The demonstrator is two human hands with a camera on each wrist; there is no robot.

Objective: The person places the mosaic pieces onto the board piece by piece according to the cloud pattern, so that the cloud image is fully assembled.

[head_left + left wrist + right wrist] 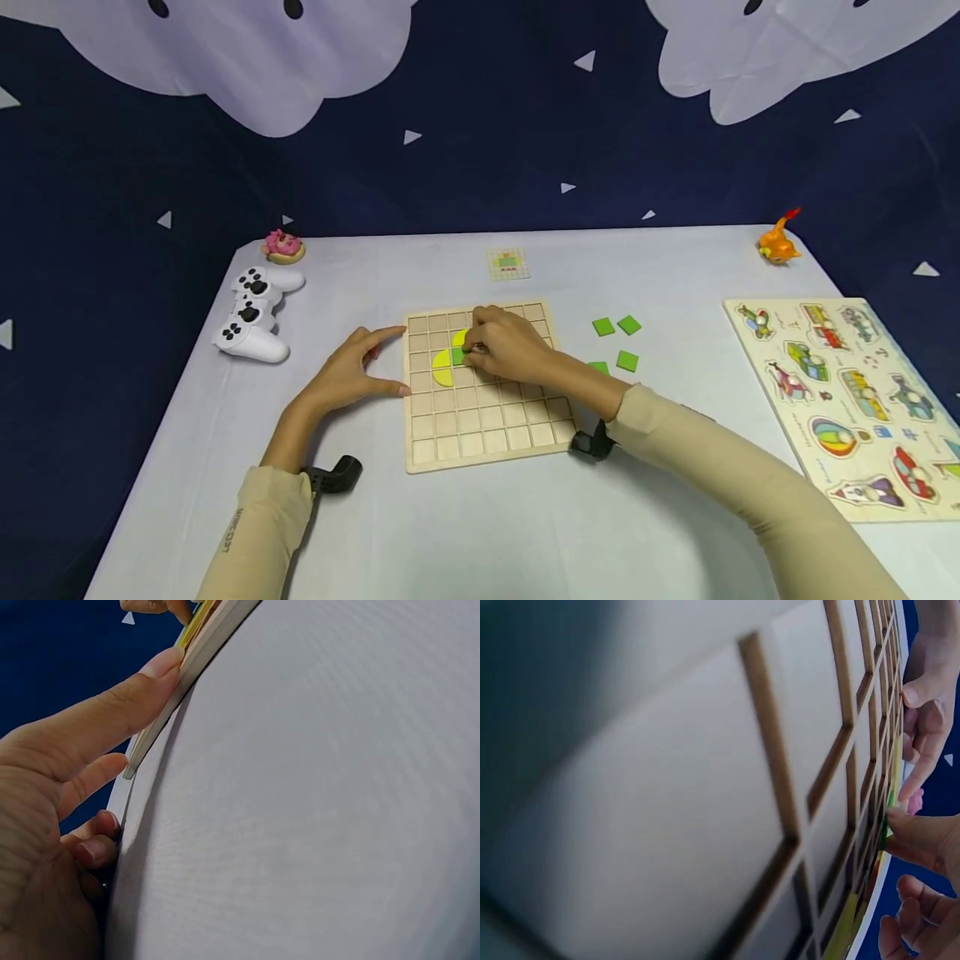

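Observation:
A wooden grid board (487, 442) lies on the table before me. Against its left edge rest the spread thumb and index finger of my left hand (348, 367); the thumb (161, 664) touches the side in the left wrist view. My right hand (512, 343) is over the upper middle of the grid, pinching a green square tile (457, 357) between thumb and fingertips at the board's surface. Two yellow rounded pieces, one left of the tile (442, 369) and one above it (459, 337), sit in the grid. The right fingers partly hide the upper one.
Several loose green tiles (627, 361) lie right of the board, one partly behind my right forearm. A small pattern card (508, 263) is beyond the board. White game controllers (255, 312) and a pink toy (283, 246) stand left; an orange toy (778, 243) and picture puzzle (795, 417) right.

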